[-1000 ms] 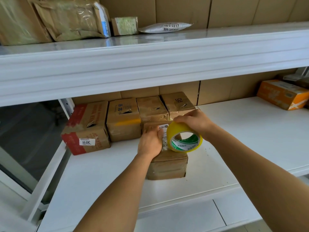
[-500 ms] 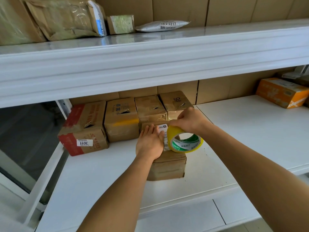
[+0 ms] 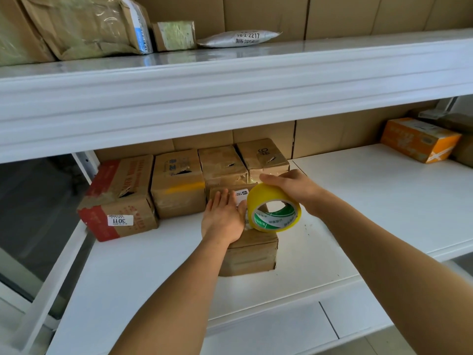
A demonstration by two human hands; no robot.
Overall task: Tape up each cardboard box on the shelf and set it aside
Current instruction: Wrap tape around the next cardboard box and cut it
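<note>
A small brown cardboard box (image 3: pixel 252 254) stands alone on the white middle shelf (image 3: pixel 345 201), in front of a row of boxes. My left hand (image 3: pixel 224 216) lies flat on its top with straight fingers, beside a white label. My right hand (image 3: pixel 291 187) grips a yellow tape roll (image 3: pixel 273 208) with a green-and-white core, held on edge over the box's right side. Behind stand a red-and-brown box (image 3: pixel 120 198) marked 3011, a box with a yellow stripe (image 3: pixel 178 183), and two more brown boxes (image 3: pixel 222 166) (image 3: pixel 263 156).
An orange box (image 3: pixel 419 139) sits at the far right of the same shelf. The upper shelf (image 3: pixel 230 80) juts out overhead and carries padded envelopes (image 3: pixel 84 24), a small parcel (image 3: pixel 174 34) and a white mailer (image 3: pixel 238 38). Cardboard sheets line the back wall.
My left hand has flattened, its fingers sliding forward over the box top. My right hand has tipped the tape roll and drawn it slightly toward me. The view has tilted up a little.
</note>
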